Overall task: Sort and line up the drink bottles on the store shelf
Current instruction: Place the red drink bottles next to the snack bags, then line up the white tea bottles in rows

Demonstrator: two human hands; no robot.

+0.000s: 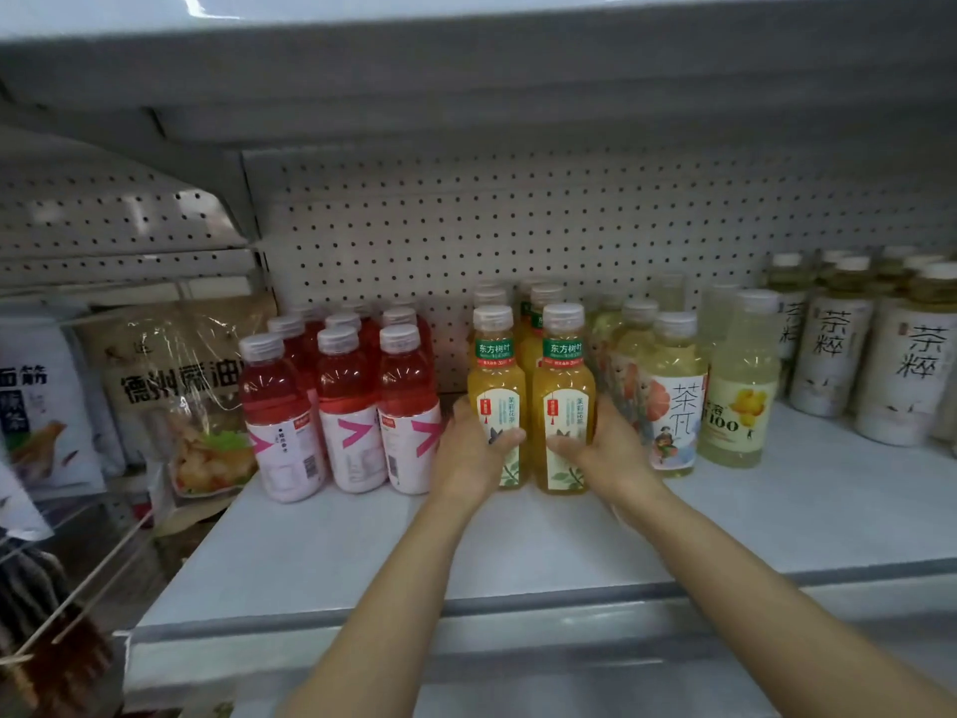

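At the left edge of the frame we see snack bags (171,391) hanging beside the shelf (362,551); a white bag with a bird print sits furthest left, a brown bag with clear film next to it. Left of centre we find the red bottles (342,412), three across at the front with more rows behind, white caps and pink-and-white labels, all upright and packed close. At centre stand the yellow bottles (531,396), two side by side at the front and more lined up behind them toward the pegboard (518,225). Our left hand (474,448) grasps the front left yellow bottle low on its label, thumb across the front, fingers hidden behind; our right hand (603,445) grasps the front right one the same way, thumb on the label; the two bottles touch each other and stand on the shelf, just beside the red group. Right of centre we see pale bottles (673,396) with flowered labels, then a clear bottle (738,391) with a yellow fruit mark just beside them. At the right edge of the frame stand white-label bottles (901,365) in several rows, set apart from the clear one.
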